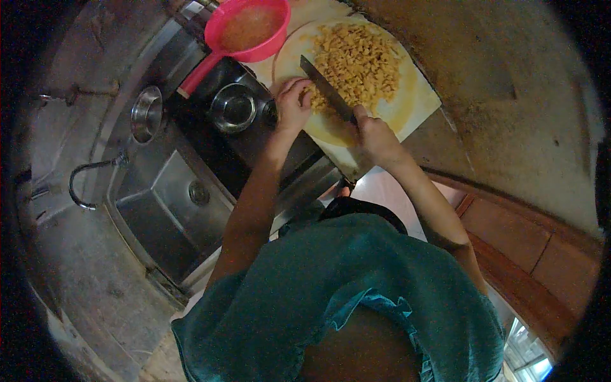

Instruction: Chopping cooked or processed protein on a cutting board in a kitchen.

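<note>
My right hand (377, 133) grips the handle of a broad kitchen knife (329, 90), its dark blade slanting up and left over a round, pale cutting board (341, 132). Close to the blade, my left hand (292, 105) rests with curled fingers against the near-left edge of the chopped food. A wide heap of small yellow-brown chopped pieces (355, 62) covers much of the board. I cannot tell what food it is. Whether a piece is pinched under the left fingers is hidden.
A pink long-handled plastic colander or scoop (260, 54) with brownish contents stands beyond the board. On the left are a black gas stove (191, 129), a metal bowl (147, 114), a steel sink (167, 210) and a curved faucet (76, 176). A stained wall (506, 95) rises at right.
</note>
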Motion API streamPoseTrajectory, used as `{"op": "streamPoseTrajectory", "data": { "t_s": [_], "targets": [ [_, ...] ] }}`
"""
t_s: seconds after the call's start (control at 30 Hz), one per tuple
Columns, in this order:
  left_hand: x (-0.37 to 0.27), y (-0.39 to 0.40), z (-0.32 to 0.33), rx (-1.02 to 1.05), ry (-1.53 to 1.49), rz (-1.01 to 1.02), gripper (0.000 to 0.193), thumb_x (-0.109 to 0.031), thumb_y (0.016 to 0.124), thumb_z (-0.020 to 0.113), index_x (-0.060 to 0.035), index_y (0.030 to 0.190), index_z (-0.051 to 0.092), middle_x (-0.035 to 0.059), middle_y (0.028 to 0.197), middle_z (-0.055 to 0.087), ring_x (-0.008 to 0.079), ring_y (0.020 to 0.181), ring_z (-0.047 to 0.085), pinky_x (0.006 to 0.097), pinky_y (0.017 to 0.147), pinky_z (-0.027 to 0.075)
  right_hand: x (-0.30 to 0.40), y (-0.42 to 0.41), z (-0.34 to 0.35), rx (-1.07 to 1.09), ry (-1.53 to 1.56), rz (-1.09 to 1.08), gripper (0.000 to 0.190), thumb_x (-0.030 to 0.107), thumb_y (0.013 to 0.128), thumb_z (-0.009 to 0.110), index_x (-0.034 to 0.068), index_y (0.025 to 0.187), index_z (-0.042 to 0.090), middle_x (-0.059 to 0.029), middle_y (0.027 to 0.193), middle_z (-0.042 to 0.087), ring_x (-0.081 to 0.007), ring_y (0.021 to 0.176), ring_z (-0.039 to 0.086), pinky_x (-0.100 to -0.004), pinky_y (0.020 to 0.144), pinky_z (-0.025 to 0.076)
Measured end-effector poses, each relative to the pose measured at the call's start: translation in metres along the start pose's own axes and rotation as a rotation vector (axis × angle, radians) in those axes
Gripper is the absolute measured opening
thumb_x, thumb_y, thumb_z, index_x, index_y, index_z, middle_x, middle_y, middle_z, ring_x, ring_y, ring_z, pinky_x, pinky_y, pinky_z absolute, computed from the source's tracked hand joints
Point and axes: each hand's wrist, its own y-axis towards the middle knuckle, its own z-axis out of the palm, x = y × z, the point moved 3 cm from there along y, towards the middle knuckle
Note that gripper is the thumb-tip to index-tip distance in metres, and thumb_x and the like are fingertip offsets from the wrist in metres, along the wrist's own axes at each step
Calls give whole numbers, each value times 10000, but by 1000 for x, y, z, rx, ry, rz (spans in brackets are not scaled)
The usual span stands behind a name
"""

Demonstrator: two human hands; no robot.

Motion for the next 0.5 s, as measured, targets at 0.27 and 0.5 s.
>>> {"op": "streamPoseTrajectory", "data": {
  "t_s": [0.27,0.5],
  "targets": [
    [10,2,8,-59,112,93,194,-38,714,621,-37,907,599,130,960,597,327,916,551,389,818,436,3,14,7,4,-72,-123,216,171,869,465,-6,978,404,-290,720,569,-458,726,572,-513,604,437],
    [5,-1,5,20,91,77,196,-32,747,601,-31,943,597,130,980,607,302,915,574,372,818,443,-6,47,14,-123,44,-80,216,183,867,509,4,945,416,-273,692,561,-436,694,576,-486,577,440]
  ]
}}
